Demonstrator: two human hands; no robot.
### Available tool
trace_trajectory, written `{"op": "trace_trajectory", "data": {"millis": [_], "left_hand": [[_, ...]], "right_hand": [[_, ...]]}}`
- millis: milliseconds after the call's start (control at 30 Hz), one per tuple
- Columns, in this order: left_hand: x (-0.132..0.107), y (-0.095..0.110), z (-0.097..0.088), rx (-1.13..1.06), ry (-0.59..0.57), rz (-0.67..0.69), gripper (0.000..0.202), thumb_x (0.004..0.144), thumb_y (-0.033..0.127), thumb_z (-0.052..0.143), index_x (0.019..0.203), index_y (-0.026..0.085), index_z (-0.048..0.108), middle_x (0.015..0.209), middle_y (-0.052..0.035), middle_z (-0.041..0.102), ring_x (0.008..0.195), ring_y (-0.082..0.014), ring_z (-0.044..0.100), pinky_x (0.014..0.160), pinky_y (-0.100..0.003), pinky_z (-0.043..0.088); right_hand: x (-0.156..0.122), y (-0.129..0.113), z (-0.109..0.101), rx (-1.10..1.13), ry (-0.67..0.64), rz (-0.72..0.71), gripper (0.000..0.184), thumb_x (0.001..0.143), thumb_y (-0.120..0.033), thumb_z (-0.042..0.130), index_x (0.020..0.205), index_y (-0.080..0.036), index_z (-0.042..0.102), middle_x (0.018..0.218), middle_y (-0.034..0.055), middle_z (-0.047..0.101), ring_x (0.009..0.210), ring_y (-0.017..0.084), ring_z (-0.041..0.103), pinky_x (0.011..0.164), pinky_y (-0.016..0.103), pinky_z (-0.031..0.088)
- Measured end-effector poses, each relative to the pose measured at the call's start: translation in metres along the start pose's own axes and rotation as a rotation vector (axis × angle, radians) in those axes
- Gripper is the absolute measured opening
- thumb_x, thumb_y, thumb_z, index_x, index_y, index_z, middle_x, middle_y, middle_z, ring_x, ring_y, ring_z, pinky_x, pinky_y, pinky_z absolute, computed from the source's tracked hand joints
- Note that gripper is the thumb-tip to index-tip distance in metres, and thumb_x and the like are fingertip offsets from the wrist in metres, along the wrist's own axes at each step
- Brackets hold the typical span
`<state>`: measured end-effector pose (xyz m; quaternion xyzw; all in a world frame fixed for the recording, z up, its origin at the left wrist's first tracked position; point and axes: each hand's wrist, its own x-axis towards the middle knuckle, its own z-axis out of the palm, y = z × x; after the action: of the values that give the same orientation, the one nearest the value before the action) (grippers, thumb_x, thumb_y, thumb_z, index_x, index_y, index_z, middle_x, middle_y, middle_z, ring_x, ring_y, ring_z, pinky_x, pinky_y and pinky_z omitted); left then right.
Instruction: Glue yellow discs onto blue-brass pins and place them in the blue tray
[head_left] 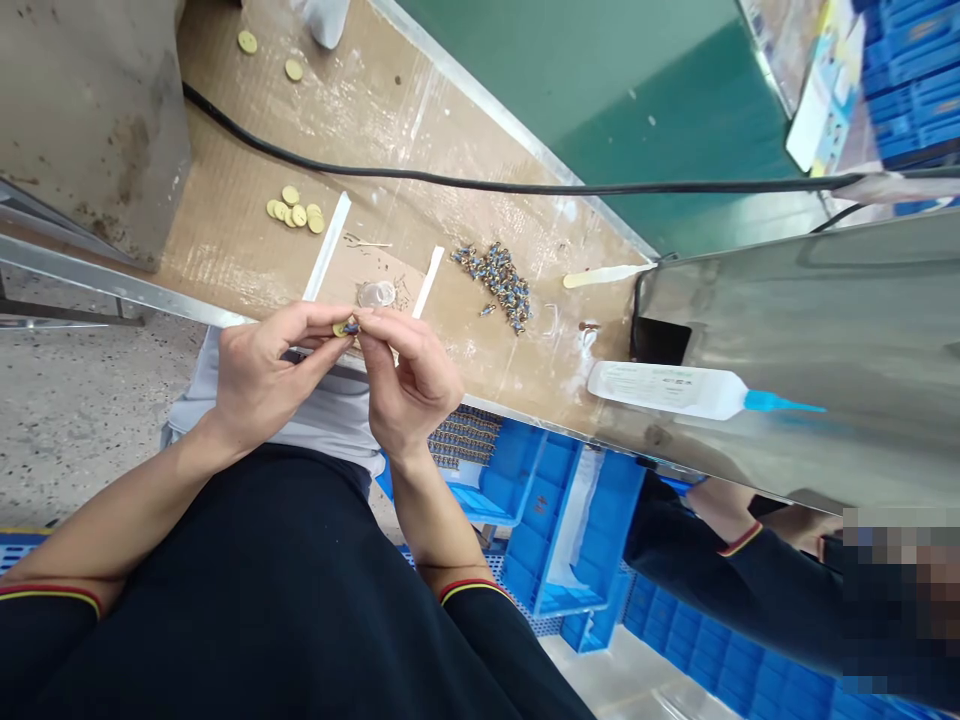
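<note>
Just above the table's near edge, my left hand (262,372) pinches a small round yellow disc (339,329) between thumb and fingers. A tiny blue part with metal ends (351,327) sits against that disc. Closed in a pinch, my right hand (414,382) has its fingertips at the blue part; their exact grip is partly hidden. Behind the hands stands a small clear cup (376,294), with thin loose pins (403,293) beside it. To the right lies a pile of similar blue parts (501,283), and to the left a cluster of yellow discs (298,215).
White strips (328,246) lie on the cardboard-covered table (420,130). A black cable (450,180) crosses it. At right are a flat stick (600,277) and a white bottle with blue nozzle (667,390). Blue bins (559,520) stand below; a co-worker's sleeve (720,570) is at lower right.
</note>
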<state>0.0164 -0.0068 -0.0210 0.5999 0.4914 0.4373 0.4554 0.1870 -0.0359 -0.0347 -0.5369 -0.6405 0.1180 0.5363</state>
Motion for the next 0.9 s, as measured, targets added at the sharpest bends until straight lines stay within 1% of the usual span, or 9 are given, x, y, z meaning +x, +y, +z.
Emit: {"op": "trace_trajectory", "data": {"millis": [133, 233, 400, 533, 633, 733, 833, 900], "left_hand": [[-0.0008, -0.0004, -0.0003, 0.020, 0.003, 0.021, 0.017, 0.109, 0.039, 0.089, 0.127, 0.037, 0.090, 0.120, 0.0048, 0.093, 0.101, -0.0238, 0.093, 0.094, -0.039, 0.081], [-0.0016, -0.0007, -0.0009, 0.054, 0.002, 0.050, 0.017, 0.111, 0.040, 0.087, 0.128, 0.038, 0.090, 0.122, 0.0053, 0.093, 0.101, -0.0234, 0.093, 0.095, -0.039, 0.081], [-0.0030, -0.0004, -0.0015, 0.160, 0.021, 0.154, 0.016, 0.114, 0.036, 0.083, 0.130, 0.039, 0.088, 0.122, 0.0054, 0.093, 0.100, -0.0218, 0.093, 0.093, -0.036, 0.079], [-0.0041, 0.0005, -0.0007, 0.247, 0.064, 0.271, 0.020, 0.114, 0.029, 0.082, 0.132, 0.037, 0.087, 0.120, 0.0037, 0.093, 0.099, -0.0225, 0.094, 0.088, -0.034, 0.079], [-0.0050, 0.0015, -0.0003, 0.302, 0.082, 0.293, 0.024, 0.115, 0.028, 0.081, 0.138, 0.036, 0.084, 0.116, 0.0021, 0.094, 0.099, -0.0232, 0.094, 0.085, -0.032, 0.078], [-0.0062, 0.0020, -0.0004, 0.355, 0.092, 0.303, 0.025, 0.116, 0.029, 0.081, 0.140, 0.034, 0.083, 0.115, 0.0009, 0.094, 0.099, -0.0234, 0.094, 0.085, -0.031, 0.078], [-0.0075, 0.0027, -0.0001, 0.379, 0.091, 0.306, 0.025, 0.116, 0.028, 0.080, 0.140, 0.033, 0.083, 0.116, 0.0005, 0.094, 0.098, -0.0226, 0.094, 0.085, -0.031, 0.077], [-0.0082, 0.0037, 0.0005, 0.378, 0.101, 0.319, 0.027, 0.114, 0.024, 0.081, 0.140, 0.032, 0.083, 0.115, 0.0003, 0.094, 0.097, -0.0217, 0.094, 0.084, -0.028, 0.076]], "right_hand": [[-0.0026, 0.0015, 0.0000, -0.049, -0.001, 0.024, 0.024, 0.117, -0.026, 0.069, 0.132, -0.038, 0.083, 0.124, 0.0012, 0.090, 0.118, 0.023, 0.090, 0.108, 0.048, 0.078], [-0.0024, 0.0013, -0.0001, -0.041, 0.009, 0.005, 0.025, 0.117, -0.025, 0.071, 0.133, -0.038, 0.085, 0.124, 0.0010, 0.091, 0.116, 0.023, 0.090, 0.107, 0.047, 0.078], [0.0014, -0.0007, -0.0001, 0.002, 0.026, -0.078, 0.037, 0.115, -0.016, 0.072, 0.140, -0.040, 0.084, 0.127, -0.0009, 0.090, 0.118, 0.020, 0.090, 0.108, 0.040, 0.077], [0.0026, -0.0004, 0.0007, -0.015, 0.049, -0.175, 0.045, 0.112, -0.009, 0.074, 0.145, -0.038, 0.083, 0.127, -0.0008, 0.091, 0.116, 0.019, 0.091, 0.103, 0.036, 0.077], [0.0020, 0.0004, 0.0017, -0.033, 0.058, -0.214, 0.048, 0.111, -0.008, 0.074, 0.148, -0.038, 0.081, 0.128, -0.0007, 0.091, 0.115, 0.020, 0.091, 0.102, 0.036, 0.078], [-0.0003, 0.0018, 0.0023, -0.051, 0.058, -0.214, 0.048, 0.112, -0.010, 0.073, 0.149, -0.038, 0.081, 0.128, -0.0004, 0.090, 0.114, 0.021, 0.092, 0.102, 0.037, 0.079], [-0.0037, 0.0044, 0.0022, -0.030, 0.040, -0.188, 0.049, 0.114, -0.012, 0.071, 0.152, -0.042, 0.079, 0.131, -0.0017, 0.090, 0.118, 0.021, 0.092, 0.107, 0.039, 0.079], [-0.0060, 0.0065, 0.0022, 0.000, 0.023, -0.174, 0.052, 0.114, -0.013, 0.071, 0.155, -0.044, 0.078, 0.134, -0.0028, 0.090, 0.121, 0.020, 0.091, 0.111, 0.039, 0.078]]}}
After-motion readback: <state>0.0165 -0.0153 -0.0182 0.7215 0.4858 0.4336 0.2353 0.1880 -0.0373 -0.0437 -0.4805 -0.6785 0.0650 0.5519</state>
